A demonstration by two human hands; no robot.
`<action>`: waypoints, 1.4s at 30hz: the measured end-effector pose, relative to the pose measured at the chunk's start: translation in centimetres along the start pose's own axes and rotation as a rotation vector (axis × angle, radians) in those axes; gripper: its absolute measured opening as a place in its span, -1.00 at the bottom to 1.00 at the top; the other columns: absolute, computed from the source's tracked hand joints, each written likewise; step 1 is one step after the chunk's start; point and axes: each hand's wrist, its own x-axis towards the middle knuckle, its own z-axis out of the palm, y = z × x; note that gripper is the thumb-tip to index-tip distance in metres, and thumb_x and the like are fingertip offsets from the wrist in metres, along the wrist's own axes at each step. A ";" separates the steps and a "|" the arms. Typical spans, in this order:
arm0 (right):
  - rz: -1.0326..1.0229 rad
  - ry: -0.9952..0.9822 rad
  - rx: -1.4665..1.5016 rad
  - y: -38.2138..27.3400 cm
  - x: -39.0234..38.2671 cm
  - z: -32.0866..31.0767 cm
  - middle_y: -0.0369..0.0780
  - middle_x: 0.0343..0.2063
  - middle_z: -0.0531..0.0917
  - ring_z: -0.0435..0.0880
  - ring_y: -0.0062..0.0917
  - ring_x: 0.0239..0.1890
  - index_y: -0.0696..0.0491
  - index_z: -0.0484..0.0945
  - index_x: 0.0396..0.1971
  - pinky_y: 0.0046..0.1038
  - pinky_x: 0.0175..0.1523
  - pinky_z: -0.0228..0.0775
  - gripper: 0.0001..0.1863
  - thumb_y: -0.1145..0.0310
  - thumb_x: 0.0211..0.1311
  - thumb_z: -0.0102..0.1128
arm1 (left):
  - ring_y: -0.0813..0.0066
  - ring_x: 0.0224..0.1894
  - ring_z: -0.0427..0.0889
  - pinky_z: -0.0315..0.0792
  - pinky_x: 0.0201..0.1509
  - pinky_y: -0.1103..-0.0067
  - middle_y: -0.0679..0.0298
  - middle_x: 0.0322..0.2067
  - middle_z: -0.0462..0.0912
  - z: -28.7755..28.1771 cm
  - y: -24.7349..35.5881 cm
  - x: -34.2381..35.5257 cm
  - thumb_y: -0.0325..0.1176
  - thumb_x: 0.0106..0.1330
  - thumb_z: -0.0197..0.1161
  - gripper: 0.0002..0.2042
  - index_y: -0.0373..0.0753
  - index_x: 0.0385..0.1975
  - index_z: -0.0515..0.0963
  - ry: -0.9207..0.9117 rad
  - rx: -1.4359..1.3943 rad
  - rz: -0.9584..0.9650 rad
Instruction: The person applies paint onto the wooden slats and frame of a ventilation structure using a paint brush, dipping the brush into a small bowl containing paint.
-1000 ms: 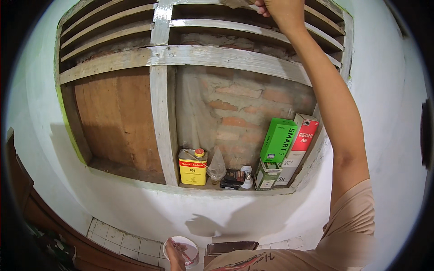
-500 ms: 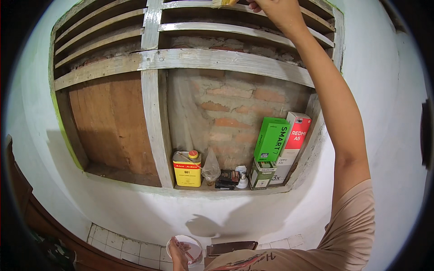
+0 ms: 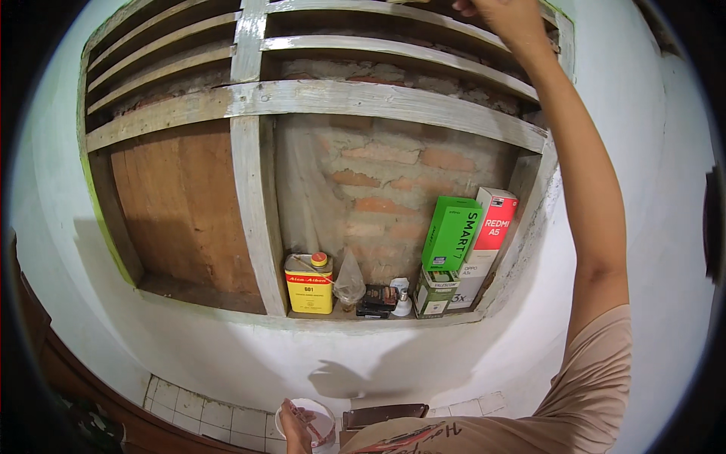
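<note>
At the top edge my right hand (image 3: 514, 21) is raised and closed on a paintbrush (image 3: 408, 1), of which only a pale yellowish sliver shows. The brush is level with the upper slats (image 3: 340, 7) of a wooden frame set in the wall. White paint coats the middle post (image 3: 248, 64) and much of the crossbeam (image 3: 325, 97); some of it shines. Low down, my left hand (image 3: 293, 428) grips a round white tub (image 3: 324, 412) by its side. Inside the tub are reddish-brown marks, and the fingers reach over its rim.
On the frame's ledge stand a yellow-and-red can (image 3: 308, 291), a clear plastic bag (image 3: 349, 280), small dark packs (image 3: 376, 299), a light bulb (image 3: 401, 305), a green box (image 3: 451, 234) and a tall red-and-white box (image 3: 495, 219). A brown board (image 3: 181, 212) fills the left panel. White tiles (image 3: 189, 405) line the floor.
My right hand and the brush have moved right and slightly up, so less of the brush shows. The view has shifted a little. My left hand still holds the tub.
</note>
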 end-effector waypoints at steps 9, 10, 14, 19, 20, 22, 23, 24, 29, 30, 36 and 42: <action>0.010 0.122 -0.340 1.0 -2.1 -3.9 -0.25 -0.58 0.63 0.58 -0.64 -0.55 0.17 0.63 -0.33 -0.59 -0.40 0.43 -0.80 0.34 0.17 0.20 | 0.29 -0.58 0.51 0.45 -0.50 0.37 0.23 -0.53 0.45 1.1 0.2 0.6 0.03 0.33 0.04 -0.64 -0.21 -0.31 0.41 -0.086 -0.022 0.022; 0.028 0.136 -0.234 0.8 -2.8 -5.0 -0.25 -0.57 0.64 0.59 -0.63 -0.54 0.19 0.63 -0.34 -0.58 -0.39 0.44 -0.80 0.35 0.16 0.20 | 0.29 -0.62 0.48 0.40 -0.56 0.35 0.23 -0.54 0.43 1.4 0.1 1.3 0.03 0.34 0.03 -0.64 -0.19 -0.33 0.40 -0.076 -0.037 0.016; 0.092 0.187 0.039 -1.6 -10.4 -3.2 -0.18 -0.56 0.63 0.58 -0.61 -0.55 0.27 0.56 -0.27 -0.62 -0.39 0.44 -0.76 0.35 0.29 0.16 | 0.35 -0.55 0.44 0.35 -0.47 0.37 0.27 -0.48 0.44 2.3 1.7 -0.3 0.05 0.35 -0.01 -0.66 -0.12 -0.33 0.42 -0.144 -0.059 0.048; 0.498 -0.320 0.281 -4.2 -26.9 0.9 -0.21 -0.44 0.64 0.64 -0.60 -0.43 0.26 0.56 -0.20 -0.62 -0.27 0.46 -0.79 0.46 0.22 0.23 | 0.39 -0.43 0.49 0.41 -0.34 0.45 0.20 -0.36 0.48 4.8 4.6 -2.3 0.02 0.44 -0.09 -0.55 -0.32 -0.10 0.42 -0.215 -0.092 0.063; 0.628 -0.432 0.351 -5.0 -30.4 1.8 -0.21 -0.42 0.64 0.64 -0.60 -0.42 0.23 0.56 -0.21 -0.61 -0.27 0.46 -0.80 0.48 0.20 0.25 | 0.39 -0.44 0.50 0.42 -0.34 0.45 0.19 -0.37 0.49 5.4 5.5 -3.0 0.02 0.44 -0.09 -0.54 -0.34 -0.10 0.42 -0.227 -0.087 0.037; 0.745 -0.718 0.458 -5.5 -36.4 4.1 -0.24 -0.41 0.64 0.64 -0.61 -0.41 0.21 0.56 -0.24 -0.60 -0.27 0.47 -0.83 0.49 0.19 0.27 | 0.36 -0.41 0.52 0.39 -0.31 0.45 0.18 -0.39 0.50 6.9 7.6 -4.9 0.13 0.42 -0.19 -0.44 -0.35 -0.14 0.43 -0.286 0.016 0.083; 0.771 -0.771 0.520 -5.5 -39.3 5.7 -0.24 -0.41 0.65 0.64 -0.63 -0.41 0.20 0.57 -0.24 -0.61 -0.28 0.47 -0.83 0.47 0.20 0.27 | 0.36 -0.46 0.51 0.37 -0.36 0.46 0.17 -0.40 0.50 7.5 8.4 -5.8 0.13 0.42 -0.20 -0.43 -0.37 -0.13 0.42 -0.281 0.012 0.099; 0.794 -0.818 0.580 -5.5 -41.8 7.1 -0.25 -0.40 0.65 0.63 -0.65 -0.40 0.19 0.57 -0.23 -0.62 -0.28 0.46 -0.82 0.45 0.21 0.27 | 0.36 -0.50 0.51 0.36 -0.40 0.48 0.16 -0.42 0.51 8.0 9.2 -6.6 0.14 0.41 -0.21 -0.42 -0.38 -0.12 0.41 -0.281 0.010 0.118; 0.852 -1.042 0.741 -6.3 -48.8 13.0 -0.22 -0.28 0.66 0.68 -0.59 -0.33 0.19 0.57 -0.15 -0.60 -0.27 0.51 -0.82 0.47 0.29 0.17 | 0.37 -0.59 0.46 0.32 -0.49 0.50 0.15 -0.46 0.51 9.0 11.6 -8.2 0.10 0.41 -0.19 -0.43 -0.43 -0.10 0.38 -0.313 -0.013 0.084; 0.750 -1.040 0.759 -6.3 -50.2 14.3 -0.19 -0.31 0.68 0.70 -0.56 -0.34 0.19 0.58 -0.16 -0.58 -0.25 0.51 -0.82 0.47 0.28 0.17 | 0.37 -0.62 0.44 0.31 -0.50 0.50 0.16 -0.47 0.51 9.3 11.9 -8.5 0.09 0.41 -0.18 -0.43 -0.44 -0.09 0.37 -0.321 0.007 0.074; 0.461 -1.493 0.509 -8.8 -52.8 21.0 -0.07 -0.46 0.67 0.67 -0.37 -0.44 0.13 0.58 -0.37 -0.36 -0.32 0.47 -0.80 0.31 0.23 0.08 | 0.36 -0.57 0.47 0.35 -0.48 0.49 0.18 -0.48 0.50 12.1 12.2 -10.5 0.05 0.42 -0.19 -0.48 -0.42 -0.13 0.37 -0.297 0.012 0.089; 1.858 -1.263 1.545 -10.3 -59.4 24.4 -0.30 -0.76 0.46 0.49 -0.58 -0.69 0.07 0.53 -0.42 -0.53 -0.61 0.31 -0.71 0.25 0.39 -0.12 | 0.38 -0.56 0.50 0.42 -0.45 0.47 0.18 -0.46 0.51 13.6 10.3 -11.4 0.05 0.43 -0.20 -0.46 -0.44 -0.09 0.35 -0.240 -0.017 0.146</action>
